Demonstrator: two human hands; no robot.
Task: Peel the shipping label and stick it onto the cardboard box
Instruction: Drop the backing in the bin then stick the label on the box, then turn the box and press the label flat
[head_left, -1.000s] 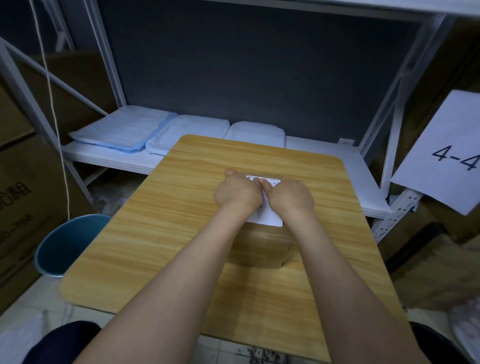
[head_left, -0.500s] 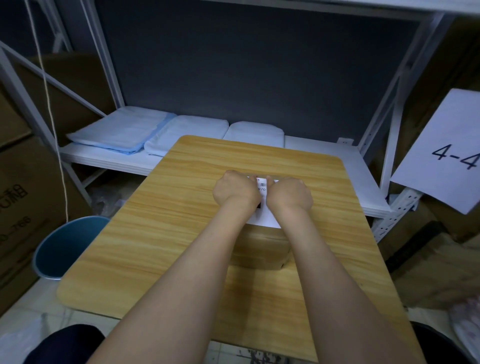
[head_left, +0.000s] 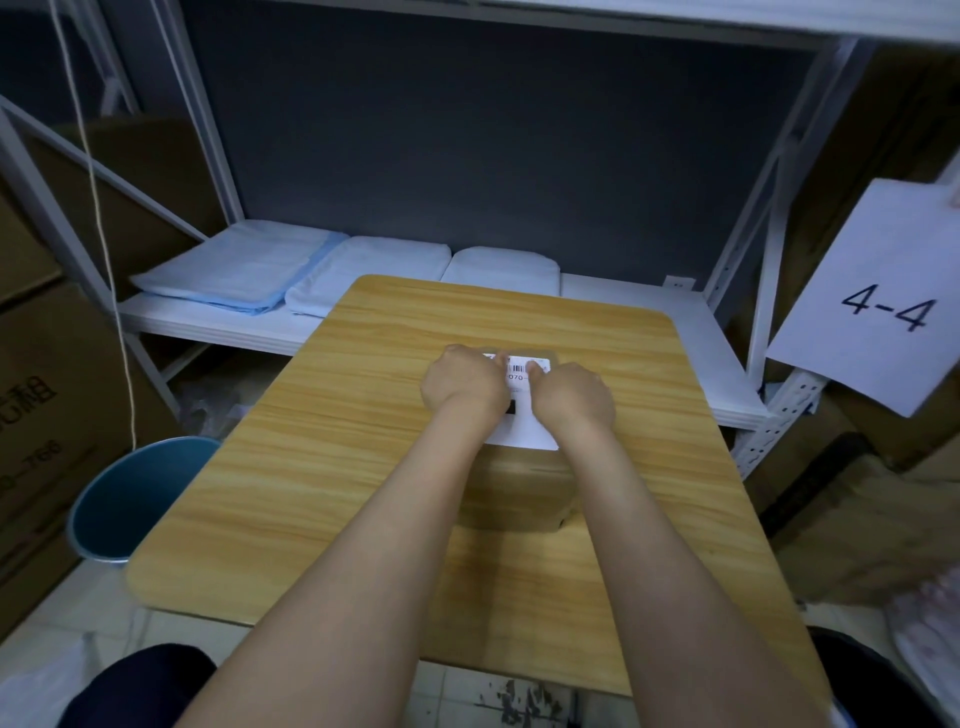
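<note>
Both hands (head_left: 518, 387) spread apart, more label (head_left: 524, 410) uncovered, box (head_left: 524, 488) unmoved

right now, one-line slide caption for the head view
Both hands, left hand and right hand, press a shipping label flat onto a cardboard box on a wooden table.

The scene is dim and bluish, with soft light that seems to fall from above and leaves only faint shadows under the forearms. No glare shows. Near the hands (head_left: 517, 389) the picture is fairly sharp, and the label print (head_left: 522, 366) between them is partly legible. Farther out, shelf posts (head_left: 763, 291) bow and corners smear with wide-angle distortion.
</note>
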